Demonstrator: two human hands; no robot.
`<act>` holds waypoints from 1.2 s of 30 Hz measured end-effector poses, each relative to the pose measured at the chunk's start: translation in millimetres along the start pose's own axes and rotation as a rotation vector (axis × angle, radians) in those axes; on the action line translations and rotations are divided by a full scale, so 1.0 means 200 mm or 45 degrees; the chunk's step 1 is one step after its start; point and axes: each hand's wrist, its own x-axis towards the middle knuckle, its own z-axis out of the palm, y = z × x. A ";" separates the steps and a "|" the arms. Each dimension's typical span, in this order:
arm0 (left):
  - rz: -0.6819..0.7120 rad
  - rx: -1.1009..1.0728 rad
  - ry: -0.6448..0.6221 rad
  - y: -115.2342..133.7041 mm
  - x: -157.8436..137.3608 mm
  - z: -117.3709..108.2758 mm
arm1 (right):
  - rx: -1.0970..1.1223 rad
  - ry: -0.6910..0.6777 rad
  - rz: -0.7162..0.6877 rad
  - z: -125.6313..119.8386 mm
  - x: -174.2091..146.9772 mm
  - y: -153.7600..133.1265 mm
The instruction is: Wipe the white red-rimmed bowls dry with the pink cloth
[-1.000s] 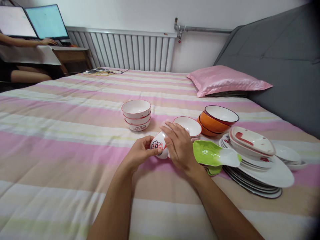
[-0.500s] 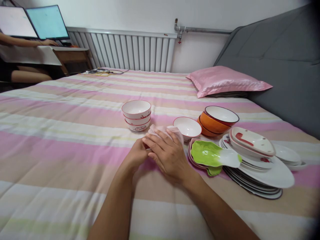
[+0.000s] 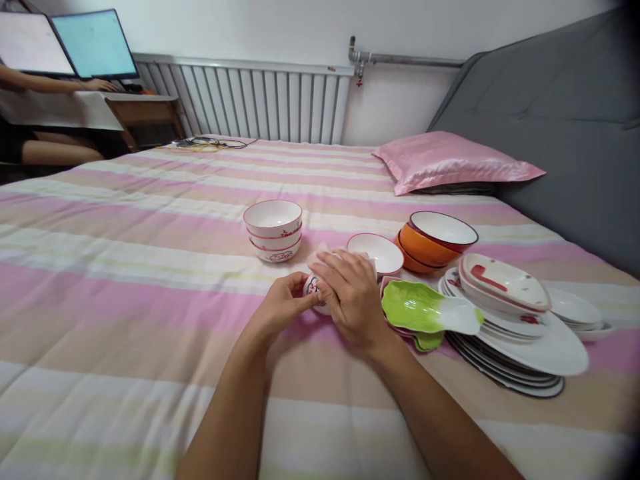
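Note:
My left hand (image 3: 284,303) pinches the left side of a white patterned bowl (image 3: 311,288), thumb on its outer wall. Over the bowl's right side lies my right hand (image 3: 353,297), closed round a pale pink cloth (image 3: 324,252) that is pressed against the bowl. Most of this bowl is hidden by the hands and cloth. Beyond the left hand stands a stack of white bowls with red rims (image 3: 273,233). A single red-rimmed bowl (image 3: 377,250) sits just past the right hand. A green leaf-shaped dish (image 3: 413,307) tops a small pile beside the right wrist.
Orange bowls (image 3: 425,250) are stacked at the right, near piled plates (image 3: 555,343) and an oval dish (image 3: 510,277). A pink pillow (image 3: 455,160) rests by the grey headboard (image 3: 545,100). Cables (image 3: 210,143) lie at the bed's far edge. A person's arm (image 3: 40,82) reaches across a desk.
My right hand and the cloth have shifted slightly right over the bowl. The left hand has turned outward, so more of the bowl's patterned wall shows.

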 end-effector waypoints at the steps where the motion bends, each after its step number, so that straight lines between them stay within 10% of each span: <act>1: -0.007 -0.002 0.001 0.00 0.00 0.00 | 0.018 0.021 0.024 0.00 0.00 0.01; 36: -0.324 -0.322 0.337 0.02 0.02 -0.03 | 0.930 0.134 0.519 0.08 -0.02 0.15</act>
